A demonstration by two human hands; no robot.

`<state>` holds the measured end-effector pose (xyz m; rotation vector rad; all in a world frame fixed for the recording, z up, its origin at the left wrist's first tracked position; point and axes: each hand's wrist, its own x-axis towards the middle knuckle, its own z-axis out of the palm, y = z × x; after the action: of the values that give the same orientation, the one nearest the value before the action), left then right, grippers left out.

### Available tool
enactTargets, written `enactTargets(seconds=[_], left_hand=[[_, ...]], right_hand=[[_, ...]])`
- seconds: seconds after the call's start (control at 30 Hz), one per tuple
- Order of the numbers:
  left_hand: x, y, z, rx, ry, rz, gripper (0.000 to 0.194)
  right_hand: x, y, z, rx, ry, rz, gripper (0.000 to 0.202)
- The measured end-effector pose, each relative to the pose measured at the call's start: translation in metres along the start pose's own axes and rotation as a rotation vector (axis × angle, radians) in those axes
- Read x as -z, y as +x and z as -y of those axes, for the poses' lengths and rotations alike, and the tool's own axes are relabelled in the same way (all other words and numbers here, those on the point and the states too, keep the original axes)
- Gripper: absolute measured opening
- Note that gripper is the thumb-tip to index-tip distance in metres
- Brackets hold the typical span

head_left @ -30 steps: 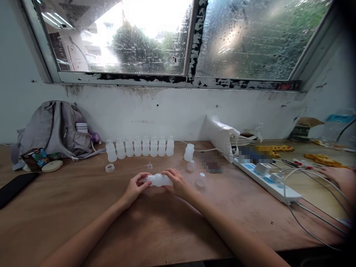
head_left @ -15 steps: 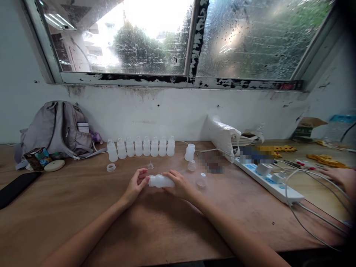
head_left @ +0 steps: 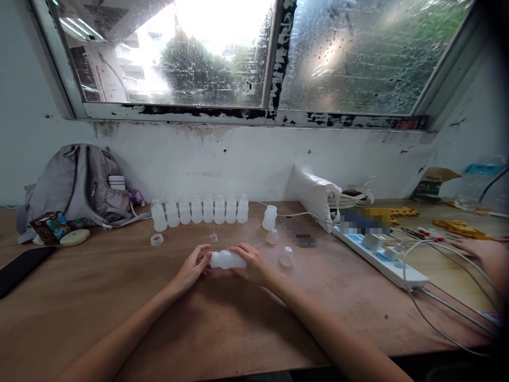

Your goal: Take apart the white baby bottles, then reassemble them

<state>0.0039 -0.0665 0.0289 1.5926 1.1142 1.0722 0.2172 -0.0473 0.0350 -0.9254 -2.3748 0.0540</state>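
Observation:
A frosted white bottle (head_left: 228,259) lies on its side between my hands, its neck pointing left. My right hand (head_left: 252,263) is wrapped round its base end. At the neck, my left hand (head_left: 196,263) has its fingers curled against the rim; whether it grips anything small there is hidden. Behind them a clear teat (head_left: 213,236) and a white ring (head_left: 157,240) rest on the table. To the right are an upright open bottle (head_left: 269,217), a clear cap (head_left: 272,236) and another clear dome cap (head_left: 285,259).
Several capped bottles (head_left: 196,209) stand in a row near the wall. A backpack (head_left: 83,185) and black phone (head_left: 22,269) are at the left. At the right lie a power strip (head_left: 382,258), cables and a white bag (head_left: 316,193), with another person's hand (head_left: 477,252) beyond.
The view has shifted slightly. My left fingers have closed in a little on the bottle's neck, while my right hand keeps its hold.

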Motion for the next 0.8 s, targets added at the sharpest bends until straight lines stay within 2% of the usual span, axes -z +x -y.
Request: enactTargets(seconds=[0.1,0.17,0.2,0.27,0.37,0.43,0.6,0.7,0.8], left_hand=[[0.000,0.000,0.001,-0.167,0.045,0.061,0.033],[-0.001,0.000,0.003,-0.252,0.077,0.008,0.035],[-0.001,0.001,0.004,-0.241,0.079,-0.036,0.036],[-0.001,0.002,0.006,-0.133,0.057,-0.093,0.038],[0.000,0.004,0.009,0.031,0.008,-0.008,0.040],[0.002,0.004,0.009,0.003,-0.013,0.058,0.039],[0.008,0.002,0.005,-0.236,-0.008,0.106,0.038],[0.007,-0.002,-0.002,-0.302,-0.005,0.145,0.035],[0.003,-0.010,-0.010,-0.383,0.048,0.144,0.032]], right_hand=[[0.000,0.000,0.001,-0.014,0.003,0.004,0.046],[-0.001,0.000,0.001,-0.031,0.012,-0.012,0.047],[-0.002,0.000,0.001,-0.035,0.017,-0.021,0.047],[-0.003,0.000,0.003,-0.033,0.032,-0.032,0.048],[-0.004,0.000,0.006,-0.059,0.090,-0.029,0.046],[-0.003,0.000,0.009,-0.154,0.217,-0.003,0.043],[0.004,0.003,0.013,-0.615,0.771,0.286,0.038],[0.010,0.004,0.011,-0.724,1.041,0.384,0.035],[0.015,0.003,0.006,-0.838,1.342,0.597,0.037]])
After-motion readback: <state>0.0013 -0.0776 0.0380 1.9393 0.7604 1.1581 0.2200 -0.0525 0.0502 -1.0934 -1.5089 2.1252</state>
